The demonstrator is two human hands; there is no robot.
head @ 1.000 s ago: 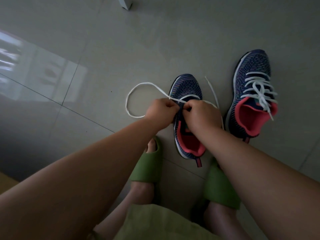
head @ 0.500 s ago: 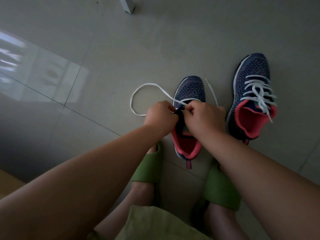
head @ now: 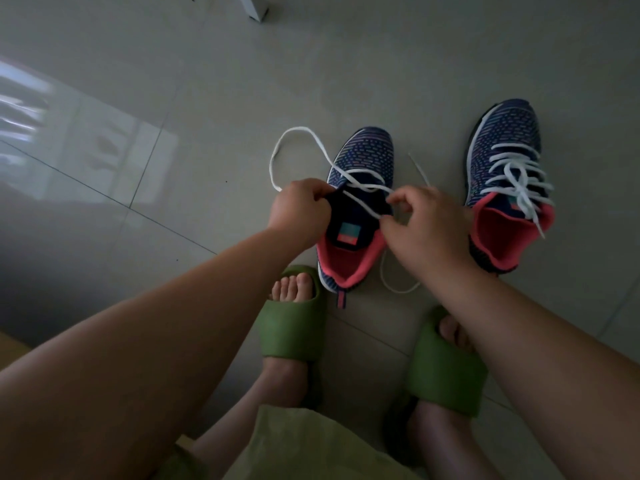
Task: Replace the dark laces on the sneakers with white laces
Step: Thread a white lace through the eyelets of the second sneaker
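1. The near sneaker point(head: 360, 161), navy knit with a coral-pink lining, stands on the grey tiled floor point(head: 173, 98) just beyond the person's feet, toe pointing away.
2. The left hand point(head: 299, 211) has its fingers curled at the sneaker's left eyelet edge, gripping the upper there; whether it also holds lace cannot be told.
3. The right hand point(head: 427, 226) pinches the white lace point(head: 298, 131) between thumb and forefinger over the right eyelet edge, its other fingers loosely bent.
4. That lace crosses the sneaker's front eyelets, throws a wide loop onto the floor to the left, and trails a second loop on the floor under the right wrist.
5. The second sneaker point(head: 502, 133) stands to the right, well apart from the hands, already laced in white and tied in a bow (its ends hang over the pink collar).
6. Green slide sandals point(head: 294, 327) are on both feet.
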